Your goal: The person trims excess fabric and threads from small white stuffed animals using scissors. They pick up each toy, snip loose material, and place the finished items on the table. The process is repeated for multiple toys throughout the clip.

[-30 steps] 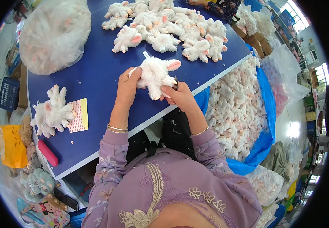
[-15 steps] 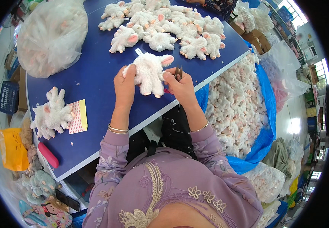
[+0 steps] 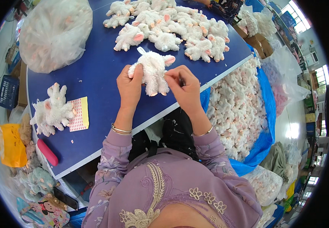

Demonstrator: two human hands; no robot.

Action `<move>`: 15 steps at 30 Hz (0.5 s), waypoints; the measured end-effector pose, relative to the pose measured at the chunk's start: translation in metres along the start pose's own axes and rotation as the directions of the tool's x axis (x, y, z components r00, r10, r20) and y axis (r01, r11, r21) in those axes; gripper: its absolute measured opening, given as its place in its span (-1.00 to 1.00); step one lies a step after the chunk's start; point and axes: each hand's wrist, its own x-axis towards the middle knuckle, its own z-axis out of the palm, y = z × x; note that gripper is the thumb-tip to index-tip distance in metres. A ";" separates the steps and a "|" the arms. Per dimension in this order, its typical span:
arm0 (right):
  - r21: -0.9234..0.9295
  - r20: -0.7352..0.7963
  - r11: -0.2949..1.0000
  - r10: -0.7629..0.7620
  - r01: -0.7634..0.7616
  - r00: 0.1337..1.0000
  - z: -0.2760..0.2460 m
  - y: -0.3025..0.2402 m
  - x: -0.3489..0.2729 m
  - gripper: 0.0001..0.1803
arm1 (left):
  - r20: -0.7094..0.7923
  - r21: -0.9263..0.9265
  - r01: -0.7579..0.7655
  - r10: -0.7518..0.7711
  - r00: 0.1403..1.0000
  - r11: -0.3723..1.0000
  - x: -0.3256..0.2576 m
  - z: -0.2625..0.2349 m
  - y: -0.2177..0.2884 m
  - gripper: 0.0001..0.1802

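My left hand (image 3: 131,88) is closed round the side of a white fluffy plush animal (image 3: 153,72) with a pink ear and peach feet, held above the table. A white loop tag sticks up from its top. At its other side, the thumb and fingertips of my right hand (image 3: 184,86) pinch together against the fur. Small dark thread snips (image 3: 181,80) are tucked in that hand, mostly hidden by the fingers. Whether a thread is pinched there is too small to tell.
More plush animals (image 3: 164,40) are heaped on the blue table (image 3: 107,83). Left are a stuffed clear bag (image 3: 54,36), other plush (image 3: 52,108), a sticker sheet (image 3: 79,114) and a pink case (image 3: 47,152). On my right stands a blue sack (image 3: 269,110) full of white plush pieces.
The right hand has turned so the snips' blades, which pointed up, are now mostly covered. Its fingertips remain at the plush's side. The plush has tilted slightly in my left hand.
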 end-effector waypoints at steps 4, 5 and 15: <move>-0.087 0.152 0.993 -0.063 0.077 0.986 0.011 -0.014 0.006 -0.89 | 0.007 0.038 0.006 -0.006 1.000 0.999 -0.002 0.000 0.001 -0.67; -0.130 0.190 0.988 -0.062 0.087 0.980 0.012 -0.014 0.009 -0.88 | 0.010 0.045 0.008 -0.008 1.000 0.999 -0.002 0.000 0.002 -0.66; -0.340 0.348 0.902 -0.142 0.266 0.927 0.012 -0.009 0.023 -0.88 | 0.059 -0.049 0.100 -0.097 0.994 0.994 -0.001 0.000 0.003 -0.75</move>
